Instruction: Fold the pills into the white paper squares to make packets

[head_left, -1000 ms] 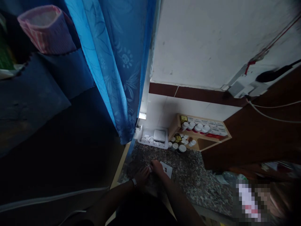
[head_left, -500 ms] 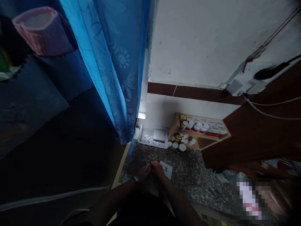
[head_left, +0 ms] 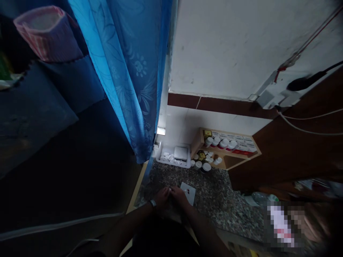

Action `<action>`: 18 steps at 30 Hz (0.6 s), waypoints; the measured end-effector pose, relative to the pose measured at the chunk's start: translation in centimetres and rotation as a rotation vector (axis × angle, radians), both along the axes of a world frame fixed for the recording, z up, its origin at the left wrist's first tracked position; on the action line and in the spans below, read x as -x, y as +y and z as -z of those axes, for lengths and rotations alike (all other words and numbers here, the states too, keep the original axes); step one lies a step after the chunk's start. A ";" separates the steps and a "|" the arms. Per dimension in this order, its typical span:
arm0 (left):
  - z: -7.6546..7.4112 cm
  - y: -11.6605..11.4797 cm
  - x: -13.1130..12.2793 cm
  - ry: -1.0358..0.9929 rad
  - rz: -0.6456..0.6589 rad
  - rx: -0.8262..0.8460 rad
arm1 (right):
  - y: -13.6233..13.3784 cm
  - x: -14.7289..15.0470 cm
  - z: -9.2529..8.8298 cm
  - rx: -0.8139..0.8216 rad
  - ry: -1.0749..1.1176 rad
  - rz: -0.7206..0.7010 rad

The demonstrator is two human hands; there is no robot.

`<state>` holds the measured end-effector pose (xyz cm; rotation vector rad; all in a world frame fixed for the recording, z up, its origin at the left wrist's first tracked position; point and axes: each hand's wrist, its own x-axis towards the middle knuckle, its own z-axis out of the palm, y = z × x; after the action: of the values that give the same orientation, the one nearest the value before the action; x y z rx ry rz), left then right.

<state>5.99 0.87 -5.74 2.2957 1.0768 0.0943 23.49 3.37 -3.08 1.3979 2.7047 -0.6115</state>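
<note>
Over the speckled countertop (head_left: 214,192), my left hand (head_left: 162,197) and my right hand (head_left: 178,195) meet, fingers closed around something small and whitish that I cannot make out. A watch is on my left wrist. A white sheet (head_left: 190,200) with a few small dark red pieces and a whitish one lies just right of my right hand. Behind my hands stands a white plastic tray (head_left: 169,164) holding small white folded pieces and a flat white stack (head_left: 180,153).
A wooden shelf (head_left: 241,156) with white-capped bottles and boxes stands at the wall. A blue curtain (head_left: 134,71) hangs at the left. A clear bottle (head_left: 259,198) lies at the right, near a blurred area. Cables run from the wall socket (head_left: 276,96).
My hands have shifted slightly, and the fingers of my right hand are now level with those of my left. The whole view has moved a little.
</note>
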 end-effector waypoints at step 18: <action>-1.9 0.5 -0.7 0.212 0.009 -0.013 | -1.9 -1.6 -0.6 -0.009 -0.063 0.200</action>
<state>6.66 1.34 -3.89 2.3622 1.1731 -0.1495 25.07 1.51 -2.45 1.6742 2.5423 -0.5563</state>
